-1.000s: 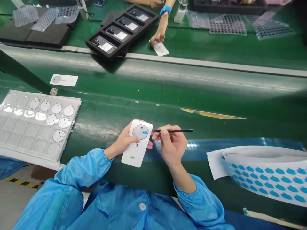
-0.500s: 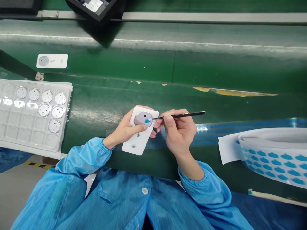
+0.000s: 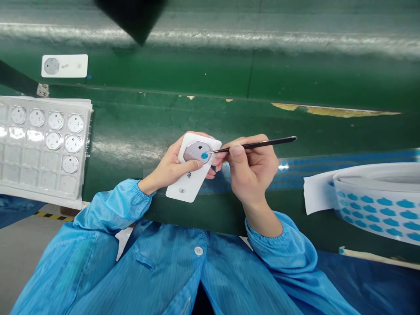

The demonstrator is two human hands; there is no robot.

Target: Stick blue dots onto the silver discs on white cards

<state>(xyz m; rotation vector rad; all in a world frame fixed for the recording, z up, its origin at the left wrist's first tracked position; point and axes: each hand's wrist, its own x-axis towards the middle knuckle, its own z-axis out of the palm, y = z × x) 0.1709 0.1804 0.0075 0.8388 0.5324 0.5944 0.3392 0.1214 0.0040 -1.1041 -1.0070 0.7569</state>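
My left hand [image 3: 173, 164] holds a white rectangular plate [image 3: 193, 179], its thumb on the front face. A silver eight-sided disc [image 3: 193, 151] sits at the plate's upper end, with a small dark hole in it. On the disc's lower right lies a small round blue sticker [image 3: 204, 155]. Between thumb and fingers my right hand [image 3: 254, 170] grips black tweezers [image 3: 269, 143], slanting down to the left. Their thin tip is at the blue sticker; whether it still pinches the sticker I cannot tell. Some right fingertips are close to the plate's right edge.
A clear tray [image 3: 42, 157] with several silver discs stands at left. Another white plate [image 3: 64, 66] lies behind it. A strip of blue stickers [image 3: 295, 173] runs along the green bench [image 3: 157, 113] to a roll [image 3: 377, 205] at right. A black object [image 3: 134, 15] juts in above.
The whole view has shifted, so the bench appears higher. Both hands stay together at the disc; the tweezers' tip remains by the blue sticker, which shows a little rounder.
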